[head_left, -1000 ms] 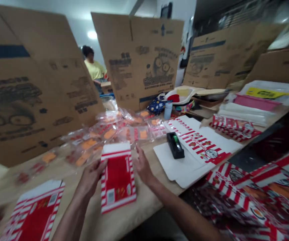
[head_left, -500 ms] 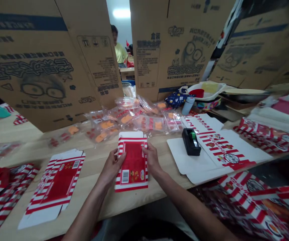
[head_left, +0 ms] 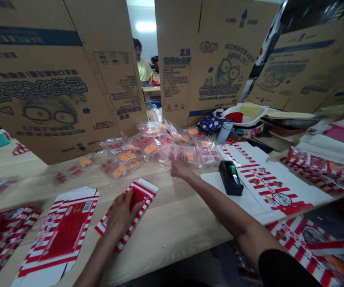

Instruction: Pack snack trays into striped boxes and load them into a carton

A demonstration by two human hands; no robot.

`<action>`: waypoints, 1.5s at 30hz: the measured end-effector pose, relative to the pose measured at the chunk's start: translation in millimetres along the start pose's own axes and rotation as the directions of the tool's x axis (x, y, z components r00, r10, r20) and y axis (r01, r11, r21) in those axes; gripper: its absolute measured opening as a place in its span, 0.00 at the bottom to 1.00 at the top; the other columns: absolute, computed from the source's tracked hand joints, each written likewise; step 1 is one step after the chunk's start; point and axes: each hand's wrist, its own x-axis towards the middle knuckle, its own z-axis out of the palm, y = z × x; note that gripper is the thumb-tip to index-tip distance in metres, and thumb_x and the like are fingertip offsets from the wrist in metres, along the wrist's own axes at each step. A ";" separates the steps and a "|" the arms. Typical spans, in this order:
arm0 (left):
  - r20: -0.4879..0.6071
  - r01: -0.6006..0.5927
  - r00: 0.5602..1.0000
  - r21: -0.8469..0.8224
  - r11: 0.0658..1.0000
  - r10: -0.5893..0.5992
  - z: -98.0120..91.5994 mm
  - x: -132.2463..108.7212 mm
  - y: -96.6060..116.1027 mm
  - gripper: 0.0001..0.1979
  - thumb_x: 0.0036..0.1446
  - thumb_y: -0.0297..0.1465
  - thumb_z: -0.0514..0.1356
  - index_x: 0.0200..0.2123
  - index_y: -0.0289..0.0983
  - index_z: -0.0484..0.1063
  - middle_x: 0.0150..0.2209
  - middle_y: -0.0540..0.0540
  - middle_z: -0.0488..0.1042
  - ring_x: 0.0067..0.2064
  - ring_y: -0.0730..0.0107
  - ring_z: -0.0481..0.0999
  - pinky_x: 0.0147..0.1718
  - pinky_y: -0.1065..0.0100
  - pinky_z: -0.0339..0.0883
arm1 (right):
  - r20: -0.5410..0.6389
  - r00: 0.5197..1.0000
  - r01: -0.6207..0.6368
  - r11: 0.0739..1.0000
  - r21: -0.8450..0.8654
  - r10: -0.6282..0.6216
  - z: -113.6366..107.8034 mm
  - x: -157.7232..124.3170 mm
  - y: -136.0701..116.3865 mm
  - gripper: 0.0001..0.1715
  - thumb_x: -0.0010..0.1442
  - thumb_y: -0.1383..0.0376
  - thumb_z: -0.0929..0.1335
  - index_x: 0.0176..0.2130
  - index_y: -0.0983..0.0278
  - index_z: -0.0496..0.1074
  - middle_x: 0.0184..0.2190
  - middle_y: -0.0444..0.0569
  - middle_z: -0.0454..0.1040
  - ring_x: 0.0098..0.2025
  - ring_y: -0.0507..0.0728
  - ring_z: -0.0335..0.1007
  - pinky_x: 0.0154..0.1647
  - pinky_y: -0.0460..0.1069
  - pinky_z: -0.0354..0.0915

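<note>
Head view: two bare hands at a pale wooden surface (head_left: 172, 243).
The left hand (head_left: 120, 215), fingers (head_left: 116, 202) spread, presses a flat red-and-white striped cardboard carton (head_left: 139, 197) lying aslant on the surface; the right hand (head_left: 179, 167), fingers also spread, touches clear plastic packets of orange pieces (head_left: 151, 148). A careless reach could scatter the packets or crease the carton.

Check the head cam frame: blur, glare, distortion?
Head view: wide-angle bending splays the cardboard sheets outward toward the edges; the ceiling light blows out to a white patch; the right hand and the left hand look slightly soft; the lower-right corner falls dark and loses detail.
</note>
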 end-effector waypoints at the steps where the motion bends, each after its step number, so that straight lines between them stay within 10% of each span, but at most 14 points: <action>1: 0.002 -0.017 1.000 0.054 0.998 0.017 6.9 -4.0 8.6 0.34 0.62 0.48 0.54 0.65 0.35 0.65 0.69 0.29 0.57 0.69 0.32 0.56 0.63 0.40 0.52 | -0.002 1.000 -0.010 1.000 -0.028 0.010 0.0 11.9 -6.3 0.61 0.51 0.71 0.74 0.73 0.71 0.43 0.72 0.78 0.39 0.74 0.82 0.30 0.67 0.72 0.35; 9: -0.110 0.240 0.965 -0.012 0.971 -0.240 -7.9 43.8 24.4 0.32 0.67 0.50 0.41 0.53 0.32 0.72 0.57 0.27 0.71 0.59 0.40 0.71 0.55 0.45 0.64 | -0.091 0.994 0.048 0.997 -0.057 -0.053 -1.1 36.2 -12.4 0.42 0.56 0.73 0.70 0.67 0.67 0.58 0.61 0.72 0.66 0.63 0.70 0.63 0.62 0.64 0.57; 14: 0.064 0.290 0.956 -0.056 0.955 -0.286 -14.6 84.3 17.3 0.24 0.54 0.47 0.63 0.44 0.33 0.77 0.52 0.26 0.76 0.54 0.39 0.76 0.47 0.53 0.70 | -0.226 0.971 0.104 0.985 0.138 -0.071 -48.6 14.2 28.1 0.17 0.58 0.70 0.68 0.48 0.68 0.77 0.40 0.62 0.79 0.47 0.67 0.75 0.52 0.59 0.67; 17: 0.139 0.331 0.939 -0.116 0.937 -0.314 -10.8 86.6 18.6 0.16 0.59 0.41 0.64 0.41 0.34 0.77 0.46 0.34 0.79 0.49 0.52 0.79 0.48 0.55 0.71 | -0.396 0.917 0.202 0.915 0.349 -0.051 -83.3 -7.5 45.1 0.19 0.64 0.61 0.64 0.48 0.69 0.76 0.40 0.60 0.79 0.46 0.66 0.75 0.48 0.59 0.70; 19: 0.159 0.357 0.930 -0.185 0.916 -0.331 -10.6 82.6 21.7 0.15 0.62 0.41 0.62 0.42 0.33 0.75 0.44 0.40 0.79 0.47 0.59 0.78 0.50 0.54 0.70 | -0.490 0.870 0.363 0.741 0.565 -0.053 -97.8 -22.6 41.8 0.23 0.64 0.56 0.64 0.53 0.66 0.74 0.42 0.55 0.79 0.44 0.63 0.77 0.45 0.57 0.73; 21: 0.152 0.353 0.935 -0.293 0.888 -0.321 -12.8 74.5 27.7 0.14 0.63 0.40 0.62 0.41 0.34 0.74 0.42 0.43 0.78 0.46 0.61 0.78 0.48 0.57 0.70 | -0.516 0.855 0.499 0.364 0.786 -0.059 -102.8 -36.7 26.0 0.22 0.59 0.56 0.68 0.52 0.61 0.74 0.44 0.50 0.80 0.44 0.61 0.78 0.45 0.56 0.74; 24: 0.122 0.285 0.958 -0.509 0.812 -0.261 -18.8 52.2 41.3 0.10 0.60 0.36 0.58 0.37 0.35 0.74 0.37 0.43 0.79 0.42 0.60 0.78 0.39 0.65 0.69 | -0.441 0.893 0.420 -0.189 0.888 -0.091 -95.4 -55.0 -8.9 0.15 0.49 0.61 0.75 0.40 0.58 0.78 0.41 0.47 0.81 0.44 0.61 0.78 0.48 0.57 0.75; 26: 0.133 0.242 0.970 -0.649 0.721 -0.206 -22.9 31.7 49.0 0.11 0.57 0.37 0.55 0.32 0.36 0.72 0.31 0.45 0.78 0.35 0.61 0.77 0.32 0.67 0.66 | -0.377 0.920 0.329 -0.308 0.893 -0.110 -84.8 -64.4 -26.9 0.14 0.46 0.62 0.77 0.36 0.58 0.78 0.39 0.45 0.81 0.42 0.59 0.78 0.49 0.57 0.75; 35: 0.231 0.226 0.973 -0.923 0.312 -0.022 -40.2 -47.8 51.9 0.15 0.52 0.43 0.58 0.30 0.37 0.71 0.27 0.48 0.76 0.28 0.66 0.75 0.31 0.67 0.69 | -0.267 0.933 0.215 -0.219 0.952 -0.242 -76.2 -76.8 -6.1 0.18 0.44 0.67 0.78 0.39 0.60 0.81 0.37 0.45 0.82 0.38 0.56 0.79 0.46 0.54 0.76; 39: 0.206 0.200 0.978 -0.963 0.183 0.016 -41.6 -63.0 64.1 0.13 0.53 0.42 0.62 0.27 0.37 0.71 0.25 0.52 0.75 0.27 0.70 0.72 0.30 0.71 0.66 | -0.390 0.914 0.334 -0.339 0.880 -0.112 -90.6 -80.6 -23.2 0.16 0.46 0.66 0.78 0.38 0.57 0.80 0.38 0.43 0.81 0.42 0.56 0.79 0.51 0.54 0.75; 45: 0.243 0.246 0.969 -0.967 0.065 -0.050 -40.3 -72.9 54.5 0.14 0.50 0.42 0.64 0.31 0.37 0.72 0.27 0.49 0.77 0.27 0.67 0.75 0.31 0.67 0.70 | -0.273 0.933 0.217 -0.239 0.947 -0.235 -65.2 -109.0 -36.2 0.21 0.46 0.63 0.79 0.42 0.57 0.80 0.37 0.44 0.81 0.40 0.58 0.79 0.48 0.56 0.76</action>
